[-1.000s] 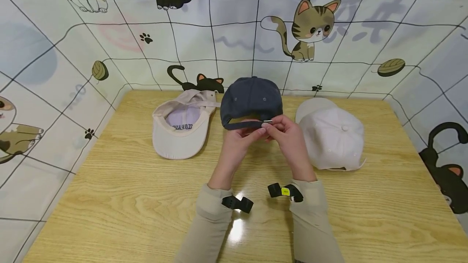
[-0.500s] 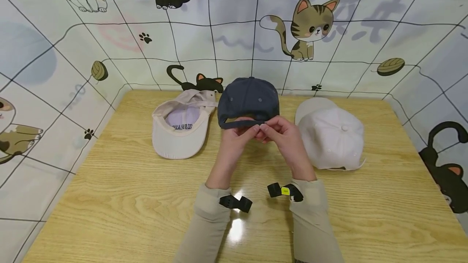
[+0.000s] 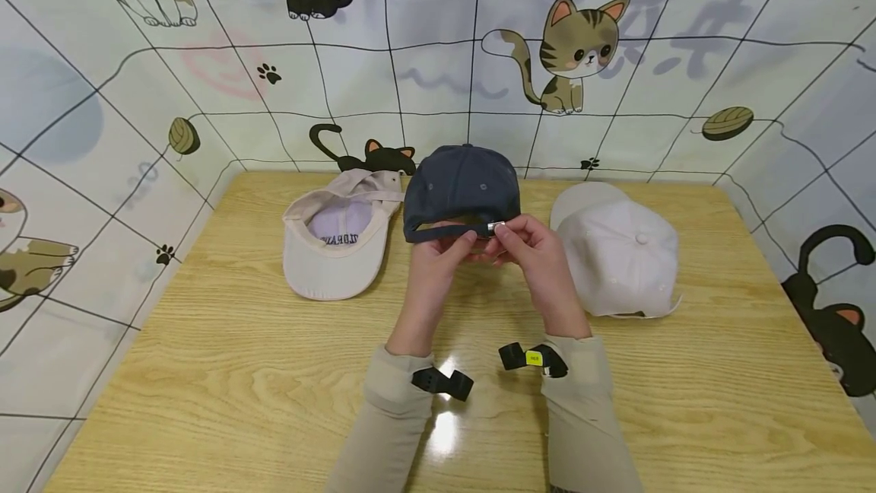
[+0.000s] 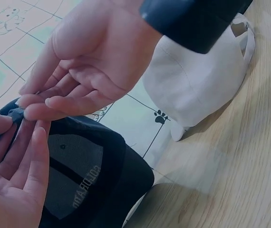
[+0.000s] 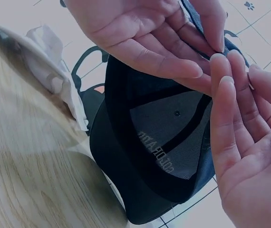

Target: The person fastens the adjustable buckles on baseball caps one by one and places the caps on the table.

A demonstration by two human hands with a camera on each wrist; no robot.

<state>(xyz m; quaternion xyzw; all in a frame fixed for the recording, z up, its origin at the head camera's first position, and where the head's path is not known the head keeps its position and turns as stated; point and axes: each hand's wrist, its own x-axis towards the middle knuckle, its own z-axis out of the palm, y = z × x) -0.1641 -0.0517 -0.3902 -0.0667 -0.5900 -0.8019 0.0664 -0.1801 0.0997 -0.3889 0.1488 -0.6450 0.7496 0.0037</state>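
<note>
A navy baseball cap [image 3: 461, 179] is held up near the far edge, its back opening toward me and its brim hidden in the head view. My left hand [image 3: 431, 272] pinches the cap's back strap [image 3: 441, 233] between thumb and fingers. At the metal buckle [image 3: 494, 227], my right hand [image 3: 544, 265] pinches the strap's right part. From below, the right wrist view shows the cap's dark inside [image 5: 164, 128] with lettering, and the fingertips of both hands meeting at the strap. Fingers partly cover the strap in both wrist views.
On the wooden table [image 3: 274, 386], a pale cap [image 3: 335, 268] with a lilac lining lies upside down at left. A white cap [image 3: 626, 257] rests crown up at right, close to my right hand. A cat-print cloth [image 3: 438, 74] stands behind the table.
The navy cap has shifted slightly left. My left thumb has slid left along the strap, away from the right thumb, and the metal buckle shows more plainly than half a second ago.
</note>
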